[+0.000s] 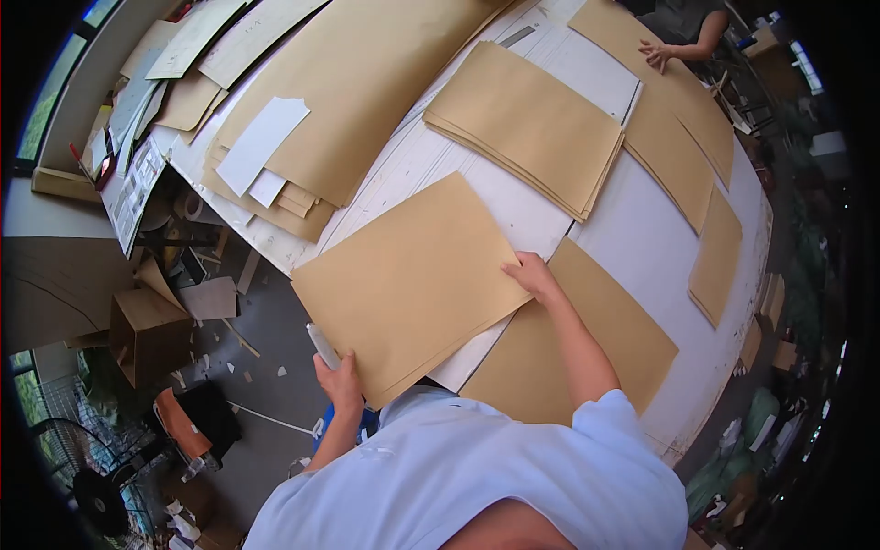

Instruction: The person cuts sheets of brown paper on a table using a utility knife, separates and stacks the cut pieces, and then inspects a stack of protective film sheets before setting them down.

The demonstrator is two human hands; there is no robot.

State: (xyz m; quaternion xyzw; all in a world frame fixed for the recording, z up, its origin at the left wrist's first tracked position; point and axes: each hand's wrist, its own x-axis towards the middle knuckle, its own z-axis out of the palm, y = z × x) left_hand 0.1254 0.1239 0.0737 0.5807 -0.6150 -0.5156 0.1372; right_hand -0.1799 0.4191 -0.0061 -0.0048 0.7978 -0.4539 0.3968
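Observation:
A few brown kraft paper sheets (412, 280), lying together, stretch between my two hands over the table's near edge. My right hand (532, 277) pinches their right edge, thumb on top. At the lower left corner, my left hand (341, 380) is closed, with a white, stick-shaped tool (323, 346) standing out of it. The tool's exact kind cannot be made out. My left fingers are at the sheets' corner and partly hidden. Another brown sheet (587, 339) lies on the table under my right forearm.
On the white table (605, 243) lie a stack of brown sheets (527, 124), a large brown sheet pile (321, 101) and white paper pieces (264, 145). Across the table another person's hand (655, 55) rests on brown paper. A cardboard box (147, 335) and scraps are on the floor at left.

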